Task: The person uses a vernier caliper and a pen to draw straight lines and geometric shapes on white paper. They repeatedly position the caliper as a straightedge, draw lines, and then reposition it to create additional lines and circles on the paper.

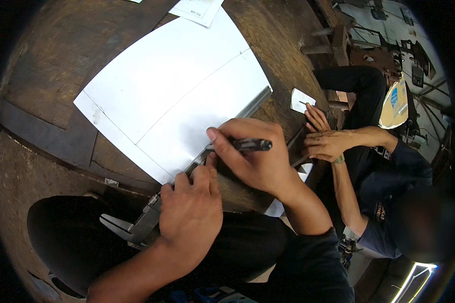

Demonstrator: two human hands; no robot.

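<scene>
Head view: caliper (136, 224) beam partly hidden beneath both hands (222, 182).

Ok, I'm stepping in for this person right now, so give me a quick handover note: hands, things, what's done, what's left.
Left hand: pressing a large metal caliper flat along the lower right edge of the white sheet on the wooden table.
Right hand: holding a dark pen, tip by the caliper beam.
Done: faint lines already cross the sheet.
Left: probably the mark at the caliper; I cannot see one yet.
Nearby: another person's hands at the table edge.
</scene>
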